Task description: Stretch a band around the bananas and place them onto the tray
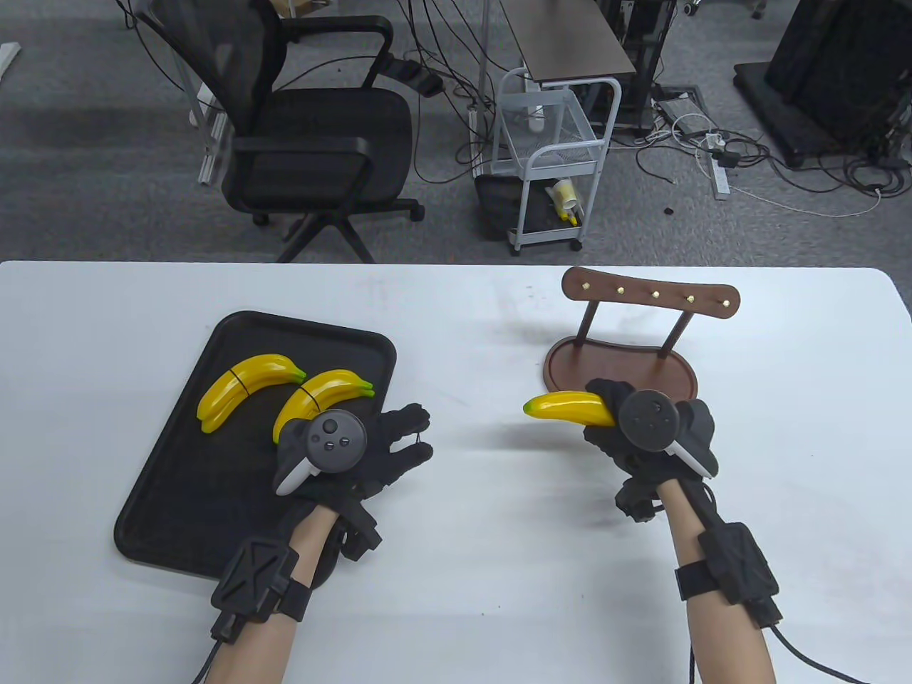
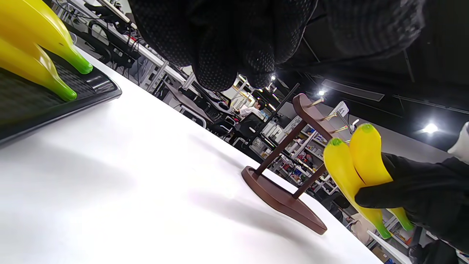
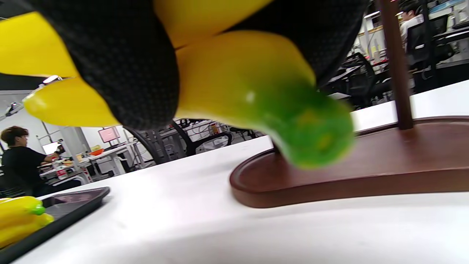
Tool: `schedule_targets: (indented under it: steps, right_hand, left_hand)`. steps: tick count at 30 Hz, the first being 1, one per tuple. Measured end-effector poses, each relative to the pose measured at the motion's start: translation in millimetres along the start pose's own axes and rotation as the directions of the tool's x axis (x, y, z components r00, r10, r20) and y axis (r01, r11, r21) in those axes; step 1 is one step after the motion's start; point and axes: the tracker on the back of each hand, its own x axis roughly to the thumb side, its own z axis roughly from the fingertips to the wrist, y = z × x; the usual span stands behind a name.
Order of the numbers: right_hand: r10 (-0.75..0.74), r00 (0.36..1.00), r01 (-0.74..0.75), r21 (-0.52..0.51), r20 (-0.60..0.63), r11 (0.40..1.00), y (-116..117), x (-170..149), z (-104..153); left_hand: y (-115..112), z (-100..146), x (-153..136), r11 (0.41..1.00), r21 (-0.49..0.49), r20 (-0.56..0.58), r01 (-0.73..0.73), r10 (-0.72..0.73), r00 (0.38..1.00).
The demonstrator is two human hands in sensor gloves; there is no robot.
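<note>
Right hand (image 1: 645, 427) holds banana pair (image 1: 570, 408) level, tips pointing left

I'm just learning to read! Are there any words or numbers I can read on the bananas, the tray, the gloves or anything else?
None can be read.
The bananas in the right hand, the tray and the wooden stand: plain.
Left hand tracker buttons: marks too small to read.
White tag behind the stand in the left wrist view: too blurred.

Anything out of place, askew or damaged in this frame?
Nothing stands out. Two banded pairs of yellow plastic bananas lie inside the black tray; the right hand grips a third pair above the table. The brown wooden hook stand stands upright.
</note>
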Motion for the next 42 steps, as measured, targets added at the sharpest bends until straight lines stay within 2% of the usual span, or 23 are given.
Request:
schedule_targets:
  steps: [8, 15, 27, 42]
  right_hand:
    - [-0.009, 0.997, 0.007, 0.018, 0.074, 1.0, 13.6, 45.4, -8.6]
    - [-0.055, 0.993, 0.05, 0.053, 0.104, 0.997, 29.6, 72.7, -8.7]
    - [-0.016, 0.988, 0.005, 0.072, 0.154, 0.997, 41.1, 91.1, -2.7]
    - [0.058, 0.966, -0.065, 0.022, 0.253, 0.998, 42.9, 120.0, 2.2]
  left_hand:
    - [0.3, -0.6, 1.0, 1.0, 0.001, 0.004, -0.019, 0.019, 1.0]
    - [-1.8, -1.6, 2.9, 0.999, -0.015, 0.009, -0.047, 0.048, 0.999]
    - [-8.0, -3.6, 4.9, 0.994, -0.078, 0.014, -0.071, 0.072, 0.997]
    - [-14.4, -5.7, 1.0, 0.975, -0.166, -0.008, -0.148, 0.149, 0.989]
